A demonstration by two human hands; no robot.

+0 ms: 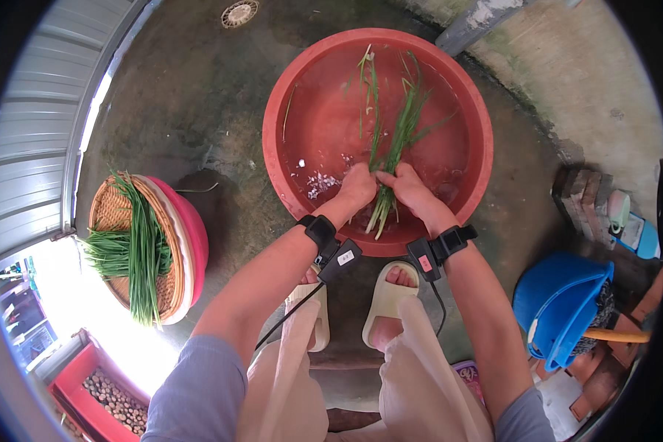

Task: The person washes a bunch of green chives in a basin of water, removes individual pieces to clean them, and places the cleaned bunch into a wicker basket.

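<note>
A large round red plastic tub [478, 130] holds water, with white bits floating at its left near side. Over the tub, my right hand [411, 187] is closed on a bunch of long green leafy stalks [403, 130], their pale ends pointing toward me. My left hand [359, 182] touches the left side of the bunch, fingers curled; whether it grips a stalk cannot be made out. A few loose green stalks [374, 91] lie in the water beyond my left hand. On the left, a woven wicker tray [110, 212] bears a crossed pile of green stalks [142, 259].
Under the tray is a pink basin [199, 243]. Blue plastic buckets [558, 309] stand at the right near bricks [583, 199]. A grey pole [475, 27] rises behind the tub. A red rectangular planter [77, 375] sits lower left, and a round drain cover [240, 13] lies at the top.
</note>
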